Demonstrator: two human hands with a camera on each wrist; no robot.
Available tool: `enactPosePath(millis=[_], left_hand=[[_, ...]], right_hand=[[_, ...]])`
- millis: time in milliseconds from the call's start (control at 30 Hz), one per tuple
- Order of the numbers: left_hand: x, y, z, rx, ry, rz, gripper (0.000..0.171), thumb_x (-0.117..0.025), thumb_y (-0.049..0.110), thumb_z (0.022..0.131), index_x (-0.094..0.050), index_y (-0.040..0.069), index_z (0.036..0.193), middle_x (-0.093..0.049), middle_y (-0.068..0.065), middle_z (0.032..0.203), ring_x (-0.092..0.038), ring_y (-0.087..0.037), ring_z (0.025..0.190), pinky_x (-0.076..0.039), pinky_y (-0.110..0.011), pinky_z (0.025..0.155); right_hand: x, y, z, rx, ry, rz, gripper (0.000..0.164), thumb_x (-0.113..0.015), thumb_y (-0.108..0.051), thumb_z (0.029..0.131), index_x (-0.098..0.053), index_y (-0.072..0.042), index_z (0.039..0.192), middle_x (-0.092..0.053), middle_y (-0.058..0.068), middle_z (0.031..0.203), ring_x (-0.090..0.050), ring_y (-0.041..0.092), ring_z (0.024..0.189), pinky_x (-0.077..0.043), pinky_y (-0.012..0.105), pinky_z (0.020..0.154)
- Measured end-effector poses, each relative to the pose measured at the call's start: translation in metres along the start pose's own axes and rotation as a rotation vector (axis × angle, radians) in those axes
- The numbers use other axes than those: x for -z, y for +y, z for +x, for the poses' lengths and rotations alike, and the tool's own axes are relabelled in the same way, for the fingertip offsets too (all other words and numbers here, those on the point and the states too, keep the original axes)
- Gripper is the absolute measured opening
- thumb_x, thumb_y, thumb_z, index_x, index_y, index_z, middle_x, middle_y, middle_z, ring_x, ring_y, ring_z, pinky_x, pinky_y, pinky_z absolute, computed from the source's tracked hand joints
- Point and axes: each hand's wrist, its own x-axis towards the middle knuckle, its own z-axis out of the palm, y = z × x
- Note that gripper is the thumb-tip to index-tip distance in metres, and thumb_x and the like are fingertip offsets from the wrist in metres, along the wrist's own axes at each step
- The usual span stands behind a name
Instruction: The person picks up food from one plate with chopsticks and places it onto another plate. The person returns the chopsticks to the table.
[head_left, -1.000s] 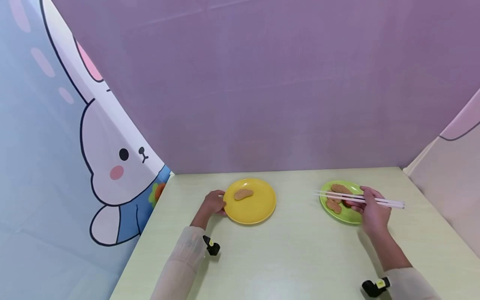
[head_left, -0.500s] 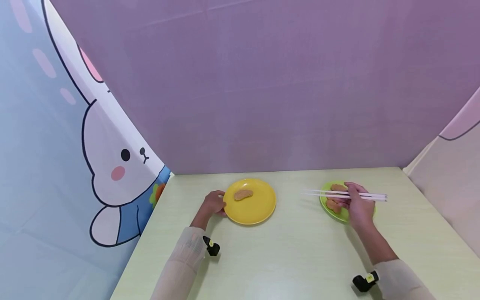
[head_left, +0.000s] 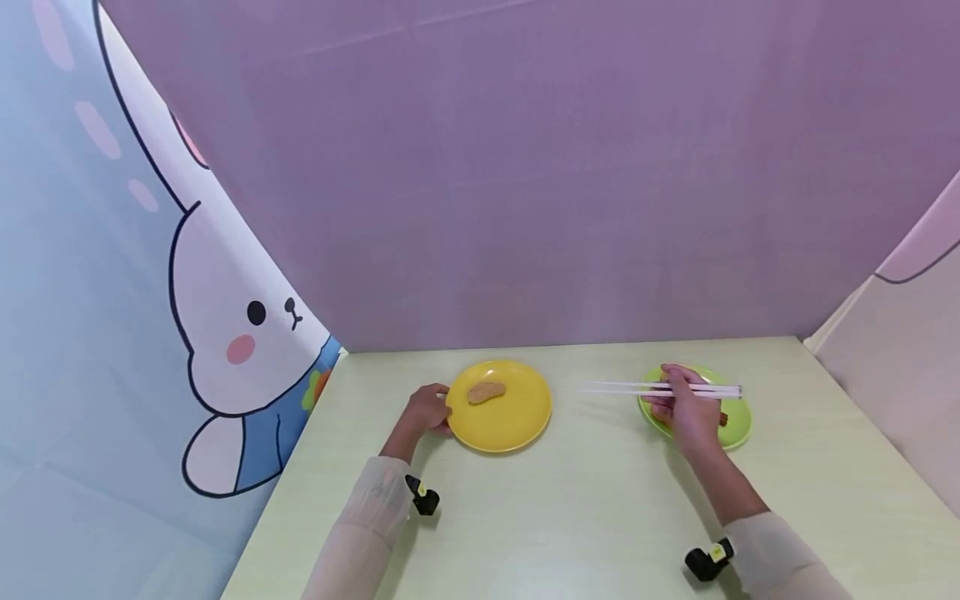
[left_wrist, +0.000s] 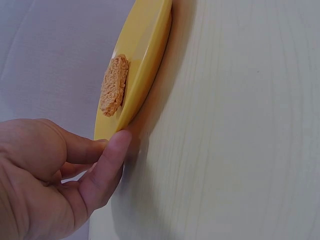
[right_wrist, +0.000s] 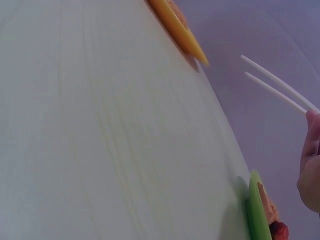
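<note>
My left hand [head_left: 429, 409] pinches the left rim of a yellow plate [head_left: 510, 425] between thumb and fingers, as the left wrist view confirms. On that plate lies one tan, crinkly, breaded-looking food piece [left_wrist: 114, 86]. My right hand [head_left: 693, 412] grips a pair of white chopsticks [head_left: 618, 388] above the green plate [head_left: 738, 421]. Their tips point left toward the yellow plate, slightly apart with nothing between them in the right wrist view. Tan food pieces [right_wrist: 269, 205] and a dark red piece [right_wrist: 279, 230] sit on the green plate, mostly hidden by my right hand in the head view.
Both plates stand on a pale wood-grain table [head_left: 585, 508], with a stretch of tabletop between them. A purple cloth backdrop [head_left: 562, 183] rises behind the far edge. At the left hangs a blue cloth with a rabbit print [head_left: 247, 358]. Black cameras are strapped at both wrists.
My right hand has moved left across the green plate, carrying the chopsticks toward the yellow plate. The food on the green plate is now largely covered by it. My left hand stays on the rim.
</note>
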Motion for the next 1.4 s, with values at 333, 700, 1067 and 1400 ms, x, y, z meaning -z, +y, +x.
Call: enactPosePath(millis=[333, 700, 1067, 1400], left_hand=[[0.0, 0.002, 0.001, 0.007, 0.005, -0.002, 0.049, -0.059, 0.002, 0.096, -0.054, 0.007, 0.144, -0.071, -0.015, 0.101, -0.07, -0.013, 0.057, -0.06, -0.025, 0.055], [0.003, 0.004, -0.001, -0.002, 0.004, 0.006, 0.052, -0.058, 0.001, 0.094, -0.052, 0.006, 0.145, -0.07, -0.017, 0.109, -0.07, -0.013, 0.058, -0.06, -0.025, 0.055], [0.006, 0.003, -0.004, -0.006, 0.017, 0.05, 0.052, -0.061, 0.004, 0.093, -0.053, 0.007, 0.145, -0.069, -0.016, 0.113, -0.068, -0.011, 0.057, -0.058, -0.023, 0.053], [0.006, 0.001, 0.0, 0.002, 0.011, 0.02, 0.053, -0.06, 0.002, 0.092, -0.053, 0.007, 0.144, -0.072, -0.014, 0.097, -0.068, -0.012, 0.057, -0.059, -0.024, 0.054]], right_hand=[[-0.022, 0.012, 0.003, 0.071, -0.048, -0.082, 0.015, -0.062, -0.029, 0.101, -0.072, -0.019, 0.108, -0.075, 0.001, 0.08, -0.076, 0.014, 0.063, -0.06, 0.024, 0.051], [-0.044, 0.03, 0.007, 0.078, -0.095, -0.162, 0.025, -0.06, -0.03, 0.102, -0.068, -0.012, 0.117, -0.074, -0.002, 0.085, -0.077, 0.012, 0.069, -0.062, 0.024, 0.059], [-0.066, 0.044, 0.007, 0.101, -0.156, -0.186, 0.017, -0.056, -0.025, 0.105, -0.068, -0.016, 0.114, -0.072, -0.004, 0.086, -0.076, 0.011, 0.069, -0.062, 0.022, 0.06], [-0.091, 0.059, 0.01, 0.158, -0.222, -0.265, 0.037, -0.056, -0.026, 0.105, -0.061, 0.002, 0.128, -0.072, -0.007, 0.088, -0.076, 0.01, 0.069, -0.061, 0.021, 0.058]])
